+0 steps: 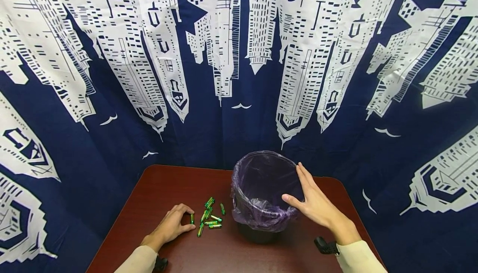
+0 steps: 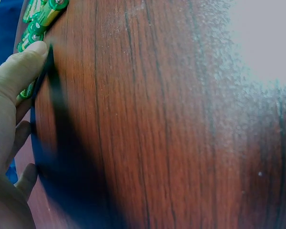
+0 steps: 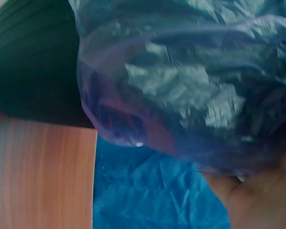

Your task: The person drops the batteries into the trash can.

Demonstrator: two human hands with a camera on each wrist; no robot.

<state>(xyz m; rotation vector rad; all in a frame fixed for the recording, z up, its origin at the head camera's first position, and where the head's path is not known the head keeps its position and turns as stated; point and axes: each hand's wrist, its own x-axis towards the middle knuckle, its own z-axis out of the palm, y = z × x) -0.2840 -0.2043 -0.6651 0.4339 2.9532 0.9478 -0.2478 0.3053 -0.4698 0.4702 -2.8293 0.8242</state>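
Note:
A small green-and-yellow battery [image 1: 192,219] stands between the thumb and fingertips of my left hand [image 1: 169,225], which pinches it at the table's left part. Just right of that hand lies a loose pile of similar batteries [image 1: 209,217]. In the left wrist view the thumb [image 2: 26,64] partly covers green batteries [image 2: 50,12]. A dark bin lined with a translucent purple bag [image 1: 257,219] stands right of the pile. My right hand [image 1: 321,204] rests against its right rim, fingers straight and thumb extended over the opening. The right wrist view shows the bag [image 3: 181,95] close up.
A reddish-brown wooden table [image 1: 175,181] carries everything. Behind it hangs a navy curtain [image 1: 201,140] with white city buildings printed upside down. The bin's dark green wall [image 3: 33,62] shows below the bag, near a table edge.

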